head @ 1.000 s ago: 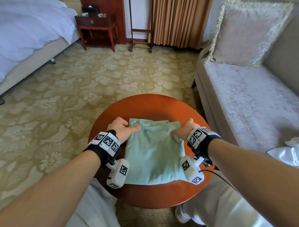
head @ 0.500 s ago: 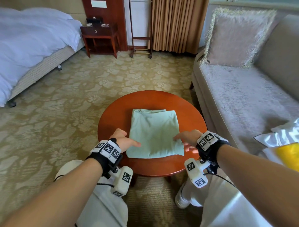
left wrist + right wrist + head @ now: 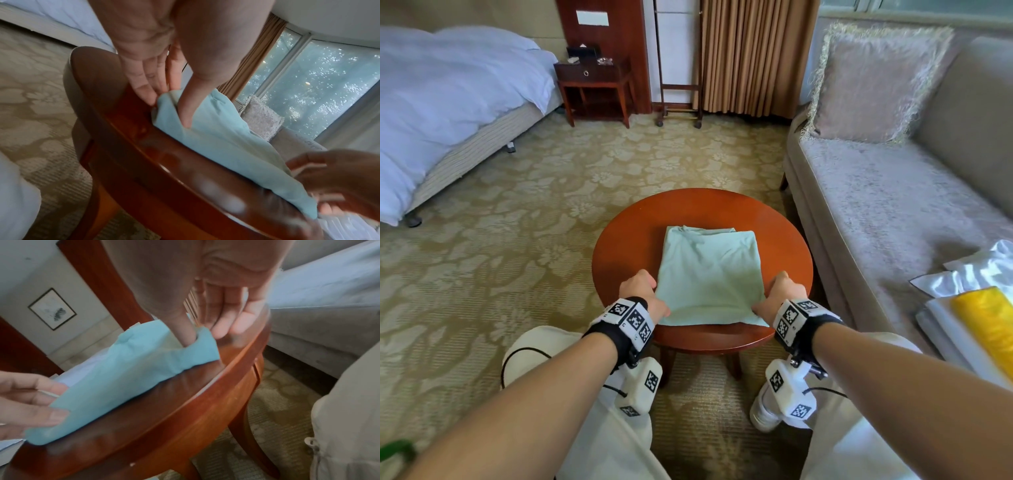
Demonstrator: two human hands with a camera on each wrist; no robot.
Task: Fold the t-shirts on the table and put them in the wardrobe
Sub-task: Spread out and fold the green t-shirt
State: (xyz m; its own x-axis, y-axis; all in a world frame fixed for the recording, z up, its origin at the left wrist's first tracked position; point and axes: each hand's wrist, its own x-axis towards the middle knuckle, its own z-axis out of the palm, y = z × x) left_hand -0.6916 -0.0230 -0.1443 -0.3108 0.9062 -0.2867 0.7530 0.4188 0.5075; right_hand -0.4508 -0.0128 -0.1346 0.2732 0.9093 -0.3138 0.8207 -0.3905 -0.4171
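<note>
A folded pale green t-shirt [image 3: 709, 274] lies flat on the round red-brown table [image 3: 784, 240]. My left hand [image 3: 643, 291] holds its near left corner. In the left wrist view the thumb of that hand [image 3: 169, 112] lies on top of the t-shirt [image 3: 226, 146], with the fingers at its edge. My right hand [image 3: 780, 291] holds the near right corner. The right wrist view shows this hand [image 3: 207, 337] with its thumb dug into the cloth [image 3: 123, 378] and its fingers curled at the edge.
A grey sofa [image 3: 876, 205] with a fringed cushion [image 3: 873, 82] stands close on the right, with white and yellow folded cloth [image 3: 979, 325] on its seat. A bed [image 3: 448, 102] is at the left. A nightstand [image 3: 595, 89] stands at the back, and patterned carpet lies between.
Both hands came back from the shirt's far edge to its near corners and closed on them. The camera has risen and pulled away from the table.
</note>
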